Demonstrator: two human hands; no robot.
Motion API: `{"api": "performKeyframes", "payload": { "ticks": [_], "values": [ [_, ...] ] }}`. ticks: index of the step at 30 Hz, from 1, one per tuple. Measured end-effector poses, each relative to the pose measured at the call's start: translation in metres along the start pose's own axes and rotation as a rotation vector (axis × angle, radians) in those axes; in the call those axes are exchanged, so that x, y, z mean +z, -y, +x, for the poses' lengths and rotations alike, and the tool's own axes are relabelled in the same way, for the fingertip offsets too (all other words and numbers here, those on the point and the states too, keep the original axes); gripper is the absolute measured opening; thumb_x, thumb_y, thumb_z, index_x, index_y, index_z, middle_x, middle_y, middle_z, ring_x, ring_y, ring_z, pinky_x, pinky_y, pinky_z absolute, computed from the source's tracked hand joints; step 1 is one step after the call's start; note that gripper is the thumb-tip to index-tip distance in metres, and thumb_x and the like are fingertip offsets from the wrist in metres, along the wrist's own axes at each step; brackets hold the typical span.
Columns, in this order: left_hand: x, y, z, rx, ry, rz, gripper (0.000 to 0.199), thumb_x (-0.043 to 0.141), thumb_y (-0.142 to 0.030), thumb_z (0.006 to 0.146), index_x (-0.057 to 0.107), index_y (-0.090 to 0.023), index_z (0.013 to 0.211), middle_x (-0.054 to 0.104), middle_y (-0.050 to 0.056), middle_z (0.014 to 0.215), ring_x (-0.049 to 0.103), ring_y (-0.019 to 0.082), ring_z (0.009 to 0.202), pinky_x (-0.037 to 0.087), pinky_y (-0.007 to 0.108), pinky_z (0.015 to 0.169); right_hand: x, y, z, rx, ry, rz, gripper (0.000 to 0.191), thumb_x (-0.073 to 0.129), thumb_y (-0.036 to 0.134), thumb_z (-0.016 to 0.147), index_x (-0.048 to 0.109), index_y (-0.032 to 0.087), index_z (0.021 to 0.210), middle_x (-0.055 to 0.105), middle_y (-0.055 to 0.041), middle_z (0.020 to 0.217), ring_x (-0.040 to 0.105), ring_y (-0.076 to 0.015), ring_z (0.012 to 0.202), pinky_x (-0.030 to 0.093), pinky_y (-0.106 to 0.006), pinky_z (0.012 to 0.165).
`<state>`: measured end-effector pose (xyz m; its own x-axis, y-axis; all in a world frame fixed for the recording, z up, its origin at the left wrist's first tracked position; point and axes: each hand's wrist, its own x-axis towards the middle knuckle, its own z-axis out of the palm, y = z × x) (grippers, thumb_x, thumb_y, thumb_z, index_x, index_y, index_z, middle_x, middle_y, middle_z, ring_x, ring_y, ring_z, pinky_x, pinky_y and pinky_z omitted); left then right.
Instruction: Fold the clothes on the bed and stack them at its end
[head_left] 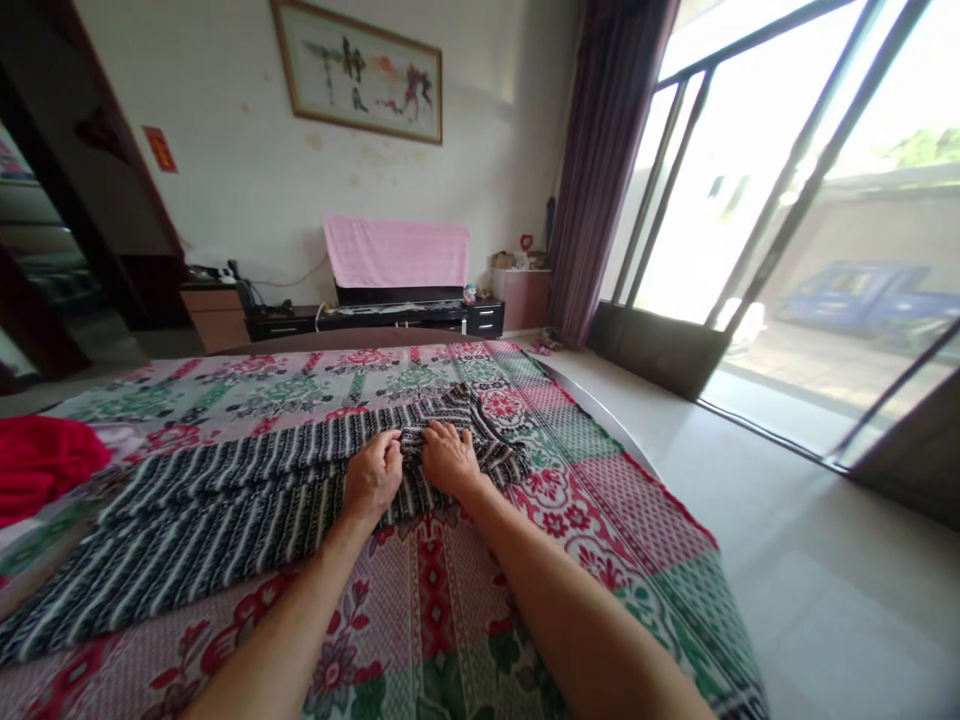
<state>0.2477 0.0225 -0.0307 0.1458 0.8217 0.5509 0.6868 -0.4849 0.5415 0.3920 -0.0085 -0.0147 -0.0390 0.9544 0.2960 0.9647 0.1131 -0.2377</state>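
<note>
Ahead, framed art (361,75) bears "静"; both hands (373,475) (450,458), fingers curled, grip striped knitwear (247,520).

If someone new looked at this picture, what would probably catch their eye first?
Probably the black-and-white striped garment, lying across the patterned cover beneath the left hand and right hand. Next might come the bright red cloth at the left edge and the pink cloth draped near the far wall.
</note>
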Motion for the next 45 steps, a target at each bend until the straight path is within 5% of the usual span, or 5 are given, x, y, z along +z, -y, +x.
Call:
{"api": "performKeyframes", "payload": {
  "ticks": [11, 21, 29, 36, 45],
  "values": [
    [-0.003, -0.005, -0.005, 0.186, 0.137, 0.203, 0.034, 0.04, -0.009, 0.082, 0.069, -0.017, 0.098, 0.071, 0.009, 0.099, 0.066, 0.019, 0.095, 0.049, 0.03, 0.093, 0.004, 0.001, -0.005, 0.016, -0.081, 0.013, 0.041, 0.032, 0.027, 0.093, 0.056, 0.023, 0.125, 0.051, -0.0068, 0.141, 0.042, -0.0232, 0.127, 0.025, -0.043, 0.106],
    [-0.052, 0.016, -0.02, 0.257, 0.235, 0.339, 0.033, 0.047, -0.013, 0.082, 0.068, -0.017, 0.108, 0.07, 0.01, 0.105, 0.064, 0.02, 0.101, 0.047, 0.033, 0.096, 0.005, 0.001, -0.004, 0.026, -0.077, -0.005, 0.04, 0.032, 0.027, 0.093, 0.058, 0.023, 0.123, 0.052, -0.0066, 0.141, 0.043, -0.0225, 0.126, 0.025, -0.042, 0.105],
    [-0.124, 0.093, -0.015, 0.006, 0.167, 0.585, 0.035, 0.046, -0.025, 0.082, 0.068, -0.017, 0.108, 0.068, 0.011, 0.114, 0.062, 0.024, 0.107, 0.045, 0.033, 0.098, 0.005, 0.001, -0.003, 0.019, -0.068, 0.009, 0.041, 0.033, 0.027, 0.093, 0.058, 0.022, 0.125, 0.051, -0.0069, 0.141, 0.042, -0.0213, 0.128, 0.024, -0.041, 0.105],
    [-0.198, 0.156, -0.026, -0.496, 0.081, 0.73, 0.047, 0.043, -0.037, 0.083, 0.064, -0.013, 0.117, 0.068, 0.016, 0.116, 0.063, 0.029, 0.107, 0.048, 0.037, 0.091, 0.004, 0.001, -0.001, 0.023, -0.075, 0.036, 0.041, 0.034, 0.025, 0.092, 0.059, 0.021, 0.124, 0.053, -0.0072, 0.14, 0.043, -0.0216, 0.129, 0.025, -0.043, 0.106],
    [-0.211, 0.169, -0.037, -0.67, 0.032, 0.704, 0.055, 0.032, -0.047, 0.087, 0.069, -0.01, 0.106, 0.07, 0.02, 0.104, 0.065, 0.032, 0.102, 0.048, 0.04, 0.087, 0.005, -0.004, 0.004, -0.002, -0.07, 0.017, 0.04, 0.037, 0.024, 0.091, 0.061, 0.02, 0.123, 0.055, -0.0079, 0.137, 0.047, -0.0226, 0.127, 0.032, -0.042, 0.102]
  ]
}}
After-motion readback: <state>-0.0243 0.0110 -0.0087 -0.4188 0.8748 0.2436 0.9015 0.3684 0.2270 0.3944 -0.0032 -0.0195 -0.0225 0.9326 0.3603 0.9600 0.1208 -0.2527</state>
